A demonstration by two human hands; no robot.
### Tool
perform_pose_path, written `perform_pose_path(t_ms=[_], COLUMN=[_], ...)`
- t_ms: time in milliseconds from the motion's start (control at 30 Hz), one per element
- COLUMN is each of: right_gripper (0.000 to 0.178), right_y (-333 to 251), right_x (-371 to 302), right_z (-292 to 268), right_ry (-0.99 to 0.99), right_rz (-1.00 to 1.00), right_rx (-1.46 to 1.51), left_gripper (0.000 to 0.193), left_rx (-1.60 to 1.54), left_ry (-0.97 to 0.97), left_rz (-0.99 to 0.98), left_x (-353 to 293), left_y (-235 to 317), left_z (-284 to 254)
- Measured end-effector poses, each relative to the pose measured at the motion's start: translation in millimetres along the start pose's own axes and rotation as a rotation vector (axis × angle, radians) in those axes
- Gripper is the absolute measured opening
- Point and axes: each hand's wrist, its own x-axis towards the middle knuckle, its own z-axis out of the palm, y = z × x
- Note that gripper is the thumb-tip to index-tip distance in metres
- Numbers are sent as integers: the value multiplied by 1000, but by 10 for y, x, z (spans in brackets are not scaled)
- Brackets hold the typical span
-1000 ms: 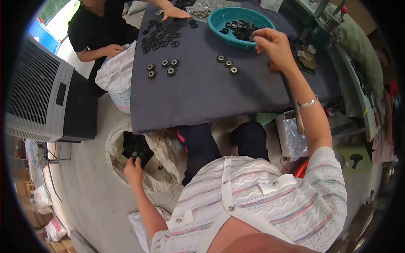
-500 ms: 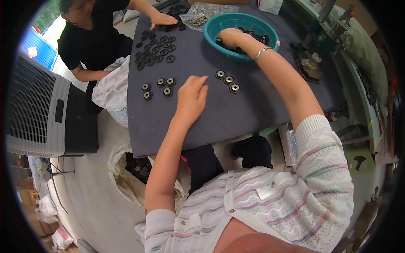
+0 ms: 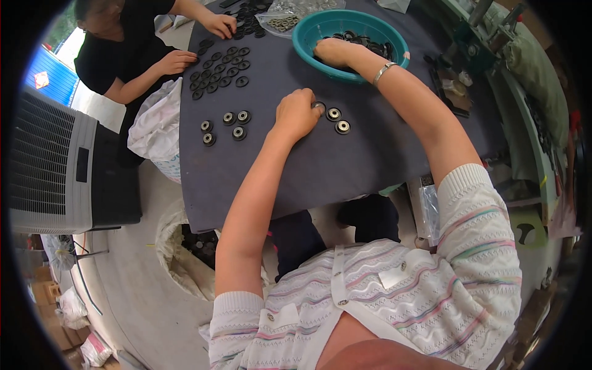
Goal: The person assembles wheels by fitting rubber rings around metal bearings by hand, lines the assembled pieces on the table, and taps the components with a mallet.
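My left hand (image 3: 298,114) has its fingers closed on a small black wheel (image 3: 319,108) with a metal centre, at the tabletop. Two more such wheels, one black wheel (image 3: 342,127) nearest me, lie just right of it. My right hand (image 3: 334,53) is down inside a teal basin (image 3: 351,76) of loose black round parts (image 3: 364,41). Its fingers are curled, and their tips are hidden among the parts. Several finished-looking wheels with metal centres (image 3: 238,132) lie to the left of my left forearm.
Across the table (image 3: 271,185), a co-worker's hands (image 3: 221,26) rest near rows of black rings (image 3: 216,69). Behind the basin are clear bags of metal parts (image 3: 282,23). A green hand press (image 3: 478,49) stands at right. An open sack (image 3: 179,259) of dark discs sits on the floor.
My left hand has moved right and slightly up, onto the wheel. The right hand stays in the basin. The co-worker's other hand has risen from the white bag to the table edge.
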Motion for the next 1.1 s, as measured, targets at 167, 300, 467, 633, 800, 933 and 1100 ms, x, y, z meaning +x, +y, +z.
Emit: perform_pose_path(t_ms=[167,300,467,633,800,933,1100], right_gripper=[21,21,20,17,21,13,14], right_y=[4,-56,4,-23,-686,-1638,-2285], right_x=[-69,-68,-39,-122,-725,-1642,-2283], right_z=[20,-17,8,-126,-619,-907,-802], right_ry=[49,67,46,162,607,409,288], right_rz=[-9,-26,-61,71,198,-69,-119], right_rx=[-21,16,-45,-118,887,1520,1816], left_gripper=[16,13,12,13,13,15,15], left_rx=[-90,-306,-425,-719,-1150,-1238,-1247], left_ry=[-103,141,516,474,416,414,374], left_rz=[-50,-1,163,-90,-292,-297,-240], left_x=[-283,-656,-1144,-1618,-1919,-2017,-2090], left_y=[76,75,317,334,343,452,762], left_z=[-135,-177,-459,-567,-665,-703,-733])
